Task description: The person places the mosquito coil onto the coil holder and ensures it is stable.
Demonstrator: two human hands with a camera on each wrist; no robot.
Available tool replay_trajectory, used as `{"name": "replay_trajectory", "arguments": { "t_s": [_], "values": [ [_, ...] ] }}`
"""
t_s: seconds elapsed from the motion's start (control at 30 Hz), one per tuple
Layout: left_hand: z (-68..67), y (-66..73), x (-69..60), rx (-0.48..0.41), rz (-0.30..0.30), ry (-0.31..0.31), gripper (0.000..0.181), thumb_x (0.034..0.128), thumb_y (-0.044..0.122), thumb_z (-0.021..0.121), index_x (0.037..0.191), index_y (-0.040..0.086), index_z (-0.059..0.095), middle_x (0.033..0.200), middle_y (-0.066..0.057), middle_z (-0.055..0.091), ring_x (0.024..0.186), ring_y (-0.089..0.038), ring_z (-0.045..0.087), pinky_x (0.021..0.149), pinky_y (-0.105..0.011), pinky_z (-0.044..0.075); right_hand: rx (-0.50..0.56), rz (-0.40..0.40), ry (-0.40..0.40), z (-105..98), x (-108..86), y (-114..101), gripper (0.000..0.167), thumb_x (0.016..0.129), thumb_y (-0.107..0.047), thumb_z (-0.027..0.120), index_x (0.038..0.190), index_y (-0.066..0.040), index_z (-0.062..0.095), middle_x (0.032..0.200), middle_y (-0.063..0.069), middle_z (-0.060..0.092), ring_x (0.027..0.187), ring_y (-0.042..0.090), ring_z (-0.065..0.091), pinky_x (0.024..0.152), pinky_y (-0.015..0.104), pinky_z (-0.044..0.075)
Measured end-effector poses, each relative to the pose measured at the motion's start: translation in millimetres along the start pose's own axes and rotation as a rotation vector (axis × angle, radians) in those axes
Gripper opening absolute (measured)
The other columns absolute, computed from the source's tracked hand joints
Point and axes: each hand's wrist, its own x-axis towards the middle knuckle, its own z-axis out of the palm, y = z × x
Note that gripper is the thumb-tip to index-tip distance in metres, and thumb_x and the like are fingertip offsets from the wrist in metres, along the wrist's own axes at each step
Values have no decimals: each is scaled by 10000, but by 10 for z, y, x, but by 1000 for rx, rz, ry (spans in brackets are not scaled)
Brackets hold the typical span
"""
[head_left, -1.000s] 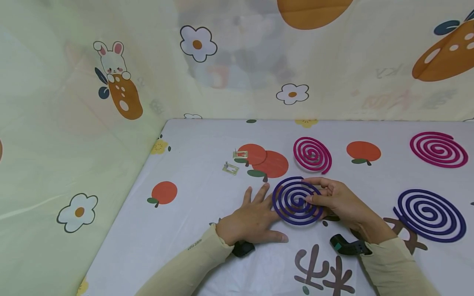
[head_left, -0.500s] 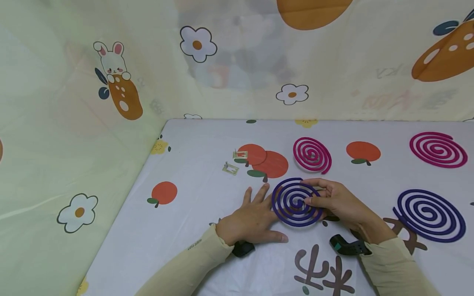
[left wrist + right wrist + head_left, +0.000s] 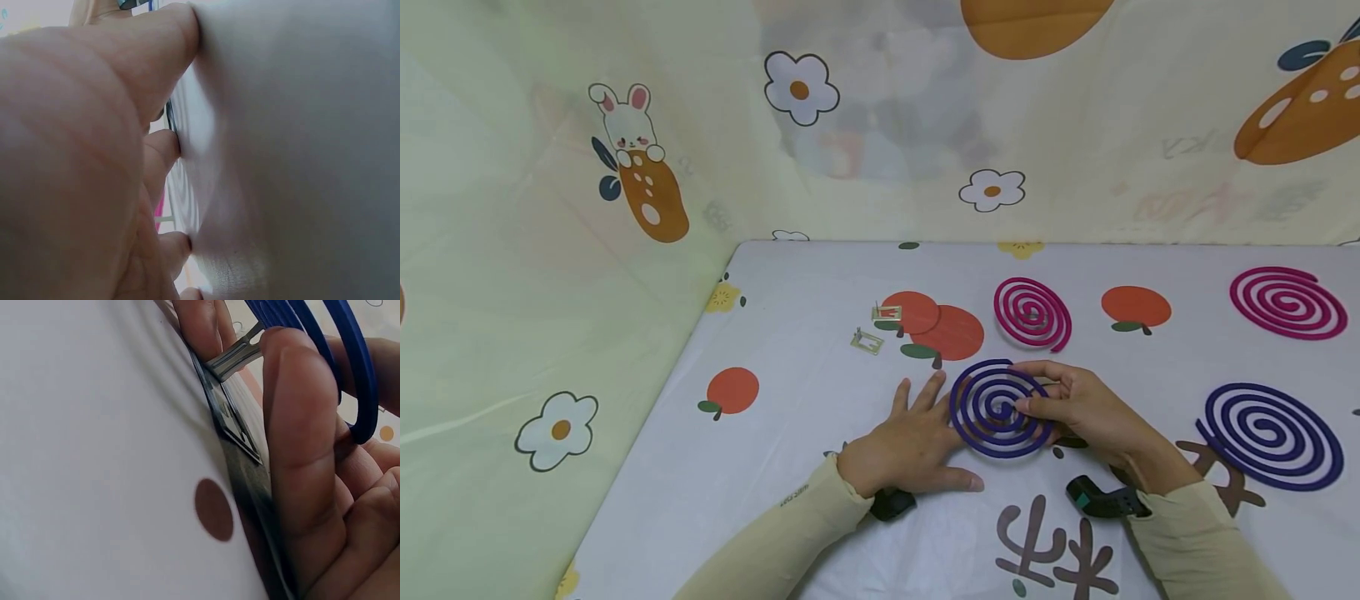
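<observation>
Several large brown characters [image 3: 1036, 521], which cannot be made out, are printed on the white tablecloth [image 3: 700, 483], near and right of the middle. Faint lettering [image 3: 1187, 148] on the far cloth wall [image 3: 895, 108] looks reversed; tiny print at the edge of the left sleeve [image 3: 782, 533] is too small to read.

Over the table's middle is a dark blue spiral coil [image 3: 1004, 409], slim and evenly wound with gaps between its rings. The right hand [image 3: 1090, 412] pinches its right side; underneath, a silvery metal prong [image 3: 232, 360] slants up. The left hand [image 3: 917, 450] has straight, spread fingers, some partly behind the coil.

Another blue coil [image 3: 1268, 430] lies right, two pink coils [image 3: 1287, 303] farther off, and two small metal frames [image 3: 867, 342] beyond the left hand.
</observation>
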Motion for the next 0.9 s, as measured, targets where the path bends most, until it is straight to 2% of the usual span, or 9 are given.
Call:
{"name": "replay_trajectory", "arguments": {
  "t_s": [0.43,0.67,0.9],
  "values": [
    [9,-3,2,2,6,6,932,932,718,597,1672,411,119,1766,19,-4,1611,-376,-39,1218,-712,63,-38,4,23,5,11,-4,651,1000,-137,713,1544,32,399,931,105,769,707,165,644,596,300,583],
    [3,-1,-2,5,2,-2,942,926,723,600,1671,415,112,1766,16,-9,1610,-380,-52,1217,-714,54,-10,5,26,10,10,2,635,992,-139,723,1529,26,427,853,72,750,672,147,625,585,297,579],
    [-6,3,-6,1,0,-2,936,931,722,594,1672,413,113,1766,21,-6,1611,-375,-45,1219,-710,57,-3,-10,12,4,0,2,639,1000,-125,709,1540,34,407,879,70,757,663,143,623,574,301,574]
  ]
}}
